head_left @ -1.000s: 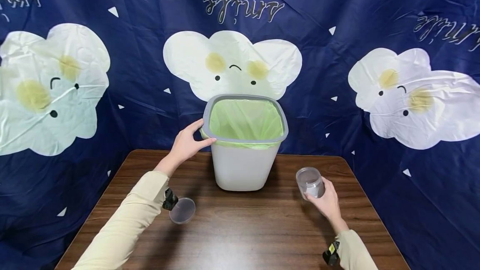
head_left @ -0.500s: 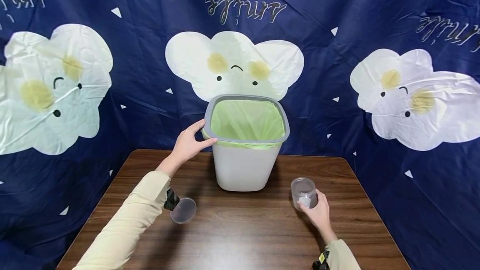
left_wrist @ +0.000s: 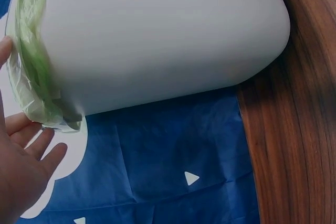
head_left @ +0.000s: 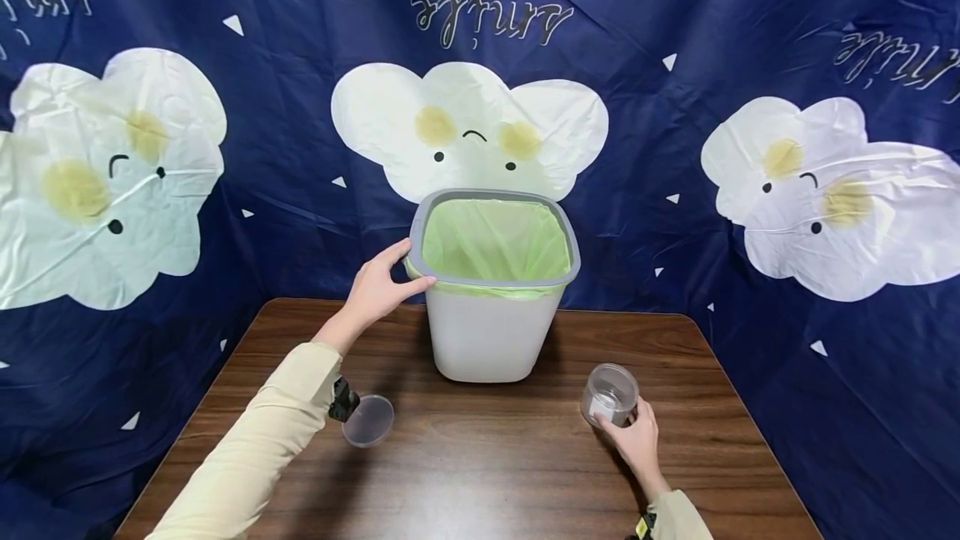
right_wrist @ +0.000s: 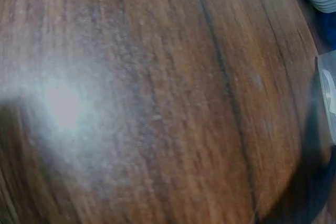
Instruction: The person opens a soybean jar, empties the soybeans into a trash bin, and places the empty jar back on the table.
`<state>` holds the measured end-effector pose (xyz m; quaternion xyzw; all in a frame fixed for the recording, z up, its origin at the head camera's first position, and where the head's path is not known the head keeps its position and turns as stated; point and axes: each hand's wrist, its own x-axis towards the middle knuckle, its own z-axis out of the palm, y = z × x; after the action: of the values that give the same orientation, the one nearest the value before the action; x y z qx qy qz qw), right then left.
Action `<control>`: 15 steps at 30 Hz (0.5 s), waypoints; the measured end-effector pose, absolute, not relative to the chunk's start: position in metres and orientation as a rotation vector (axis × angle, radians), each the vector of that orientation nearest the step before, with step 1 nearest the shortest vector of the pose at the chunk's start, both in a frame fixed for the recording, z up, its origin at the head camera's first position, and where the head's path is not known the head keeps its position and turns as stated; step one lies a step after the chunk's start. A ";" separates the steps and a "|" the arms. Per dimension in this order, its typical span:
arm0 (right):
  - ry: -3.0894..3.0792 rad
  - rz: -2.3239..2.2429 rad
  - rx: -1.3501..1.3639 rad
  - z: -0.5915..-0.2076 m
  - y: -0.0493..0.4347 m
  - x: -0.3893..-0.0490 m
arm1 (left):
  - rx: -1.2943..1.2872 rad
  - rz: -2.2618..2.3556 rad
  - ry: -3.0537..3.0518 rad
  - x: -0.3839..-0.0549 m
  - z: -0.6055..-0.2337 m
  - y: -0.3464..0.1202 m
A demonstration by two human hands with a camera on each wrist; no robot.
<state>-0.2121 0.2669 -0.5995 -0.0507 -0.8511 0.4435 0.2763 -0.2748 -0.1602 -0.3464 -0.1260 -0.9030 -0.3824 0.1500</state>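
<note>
A white trash bin (head_left: 483,336) with a grey rim and a green liner bag stands upright at the back of the table. My left hand (head_left: 377,286) holds its left front corner at the rim, thumb at the front and fingers along the side; in the left wrist view the fingers (left_wrist: 39,140) lie against the liner's folded edge. On the right my right hand (head_left: 633,436) grips a clear round jar (head_left: 611,390) with a white label, its open mouth tilted up, low over the table. A clear round lid (head_left: 371,423) lies flat by the left wrist.
The brown wooden table (head_left: 480,473) has rounded back corners. A dark blue curtain (head_left: 645,148) with white clouds hangs close behind the bin and along both sides.
My right hand has brought the jar slightly left and down toward me, lower over the table. The left hand stays at the bin's rim.
</note>
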 end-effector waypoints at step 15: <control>-2.313 1.254 -0.120 -0.595 0.269 -0.208 | -0.348 -1.081 -2.601 -0.276 -0.348 -0.159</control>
<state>-0.2082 0.2687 -0.5949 -0.0442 -0.8499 0.4610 0.2513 -0.2764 -0.1593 -0.3478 -0.1210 -0.9060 -0.3764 0.1512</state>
